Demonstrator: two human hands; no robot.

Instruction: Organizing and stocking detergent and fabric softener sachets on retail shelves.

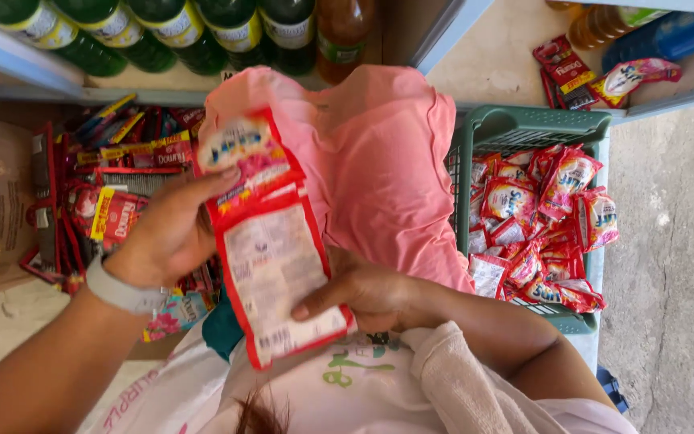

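Observation:
My left hand (166, 233) grips the upper end of a strip of joined red and white sachets (271, 249), thumb on the top pink packet. My right hand (359, 289) holds the strip's lower packet from below, fingers under its white back side. The strip hangs tilted over my lap, above pink cloth (379, 169) that covers my knees. A pale band sits on my left wrist.
A green plastic crate (524, 128) at the right holds several similar red sachets (540, 217). A red tray of packets (114, 193) lies at the left. Green bottles (146, 32) and orange bottles stand on shelves above. Bare concrete floor at the far right.

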